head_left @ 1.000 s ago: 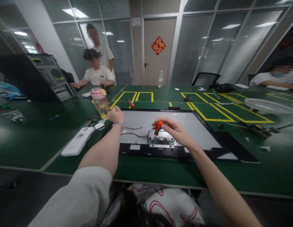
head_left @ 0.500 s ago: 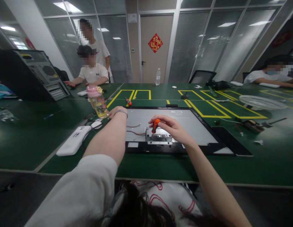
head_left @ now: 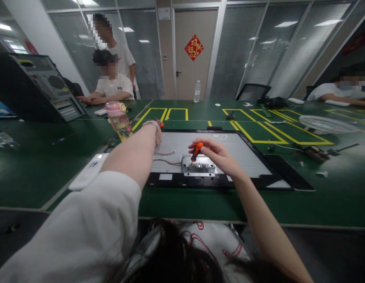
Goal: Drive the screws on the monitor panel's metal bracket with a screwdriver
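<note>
My right hand [head_left: 213, 152] is closed round an orange-and-black screwdriver [head_left: 197, 151], tilted, its tip down at a silver metal bracket [head_left: 200, 168]. The bracket sits near the front edge of a flat display panel [head_left: 176, 143], which lies with its grey metal back up inside a black frame. Thin cables [head_left: 166, 161] run leftwards from the bracket. My left arm stretches across the panel's left side; my left hand [head_left: 158, 136], with a band at the wrist, hangs over its far left corner beside a small red-handled tool [head_left: 161, 124]. Its fingers are mostly hidden.
A pink-lidded drink bottle [head_left: 119, 121] and a white device [head_left: 85, 173] stand left of my arm. Farther left is a black computer case [head_left: 37, 88]. A water bottle [head_left: 197, 91] stands at the back. Other people sit or stand beyond the green table [head_left: 200, 202].
My left hand has moved right and away from the drink bottle, to the panel's far left corner. My right hand keeps the screwdriver at the bracket. The view has shifted slightly.
</note>
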Demonstrator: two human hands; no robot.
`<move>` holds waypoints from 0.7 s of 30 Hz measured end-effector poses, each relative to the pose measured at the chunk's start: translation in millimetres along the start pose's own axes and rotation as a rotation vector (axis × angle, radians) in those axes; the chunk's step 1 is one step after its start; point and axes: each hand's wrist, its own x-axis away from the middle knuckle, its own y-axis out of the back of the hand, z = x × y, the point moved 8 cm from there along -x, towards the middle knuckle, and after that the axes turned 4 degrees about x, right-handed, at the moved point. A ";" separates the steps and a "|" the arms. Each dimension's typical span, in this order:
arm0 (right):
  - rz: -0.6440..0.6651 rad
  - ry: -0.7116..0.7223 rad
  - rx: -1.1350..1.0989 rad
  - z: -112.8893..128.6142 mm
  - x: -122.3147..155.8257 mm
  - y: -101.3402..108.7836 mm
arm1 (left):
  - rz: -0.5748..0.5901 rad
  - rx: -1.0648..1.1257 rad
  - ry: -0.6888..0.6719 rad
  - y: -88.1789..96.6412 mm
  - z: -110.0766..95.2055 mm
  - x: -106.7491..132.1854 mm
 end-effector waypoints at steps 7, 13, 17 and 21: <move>-0.037 0.002 -0.007 1.8 0.8 3.3 | 0.725 0.064 -0.046 -32.5 6.6 -3.3; -0.044 0.000 0.000 0.4 0.9 4.8 | 0.595 0.030 0.182 -21.1 15.6 -7.1; -0.039 -0.001 -0.009 -0.8 1.7 5.9 | 0.616 0.028 0.071 -32.4 -2.2 -7.6; -0.063 0.004 0.000 1.2 1.9 7.9 | 0.649 0.020 0.008 -36.3 -4.0 -8.6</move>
